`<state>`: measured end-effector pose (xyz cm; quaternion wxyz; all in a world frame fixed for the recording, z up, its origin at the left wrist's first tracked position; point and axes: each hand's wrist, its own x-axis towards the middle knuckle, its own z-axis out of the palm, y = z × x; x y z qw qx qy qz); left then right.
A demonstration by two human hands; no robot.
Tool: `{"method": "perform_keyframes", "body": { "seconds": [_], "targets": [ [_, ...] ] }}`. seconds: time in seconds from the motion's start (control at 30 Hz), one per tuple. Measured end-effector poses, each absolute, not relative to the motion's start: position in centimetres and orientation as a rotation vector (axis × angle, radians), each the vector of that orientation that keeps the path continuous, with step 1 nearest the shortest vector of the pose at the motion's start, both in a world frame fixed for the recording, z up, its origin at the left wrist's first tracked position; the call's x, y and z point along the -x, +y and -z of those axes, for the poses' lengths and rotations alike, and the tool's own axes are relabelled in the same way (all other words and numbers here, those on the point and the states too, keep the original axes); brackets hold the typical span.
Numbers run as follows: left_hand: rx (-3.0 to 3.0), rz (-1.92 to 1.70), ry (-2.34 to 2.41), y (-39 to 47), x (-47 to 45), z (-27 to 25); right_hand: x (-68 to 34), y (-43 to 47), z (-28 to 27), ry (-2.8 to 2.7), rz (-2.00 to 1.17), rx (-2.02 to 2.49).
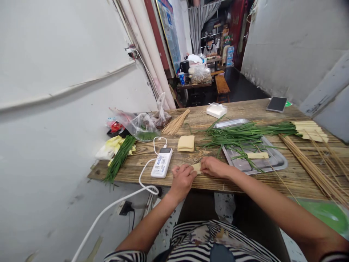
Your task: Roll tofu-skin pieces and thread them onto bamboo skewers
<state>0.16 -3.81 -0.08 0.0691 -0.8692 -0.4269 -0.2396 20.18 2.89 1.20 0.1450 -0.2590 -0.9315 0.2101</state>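
Observation:
Near the table's front edge, both hands grip a pale yellow tofu skin sheet (196,168) that appears rolled or folded. My left hand (184,178) has its fingers closed over the left end. At the right end, my right hand (214,167) pinches it with bent fingers. Whether anything lies inside the sheet is hidden. Just beyond my hands sits a stack of square tofu skin sheets (185,143). To the right, a metal tray (276,168) holds a heap of green chives (236,134) and one tofu skin roll (257,155) with chives sticking out.
A white power bank (162,163) with a cable lies left of my hands. Further left are a chive bundle (120,158) and plastic bags (144,125). Bamboo skewers (176,122), a tissue box (216,110), a phone (277,104) and skewered rolls (311,131) lie around. A person (209,47) sits far back.

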Motion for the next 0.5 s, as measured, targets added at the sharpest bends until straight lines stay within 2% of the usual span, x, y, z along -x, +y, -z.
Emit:
{"method": "perform_keyframes", "body": {
  "seconds": [0.2,0.4,0.5],
  "targets": [
    [2.554,0.772,-1.099,-4.6,-0.6,1.3,-20.2,3.5,-1.8,-2.769,-0.638,0.683],
    [2.556,0.761,-1.235,-4.4,-1.5,1.5,-20.2,4.4,-2.1,-2.826,-0.683,0.607],
    [2.566,0.729,-1.277,-4.4,-1.7,1.1,-20.3,3.4,-2.4,-2.791,-0.6,0.685]
  ]
}}
